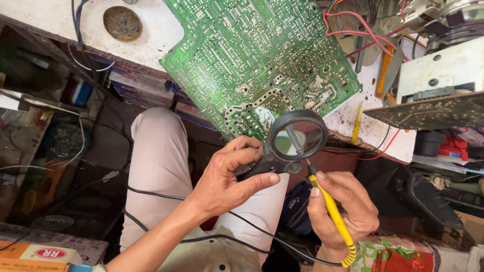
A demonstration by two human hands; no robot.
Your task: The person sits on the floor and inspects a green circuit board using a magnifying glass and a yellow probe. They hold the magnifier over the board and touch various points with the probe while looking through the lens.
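Observation:
My left hand (227, 176) grips the black handle of a round magnifying glass (297, 135), held over the near corner of a large green circuit board (252, 55) lying solder side up. My right hand (343, 211) holds a yellow-handled soldering iron (333, 214) like a pen. Its metal tip points up under the lens and shows enlarged through the glass, close to the board's near edge. A black cord runs from the iron's coiled yellow strain relief across my lap.
The board rests on a stained white bench (151, 30) with a round brown tin lid (122, 23). Red wires (353, 30), a second circuit board (428, 111) and a metal chassis sit at right. A yellow screwdriver (357, 123) lies by the bench edge. Cluttered shelves at left.

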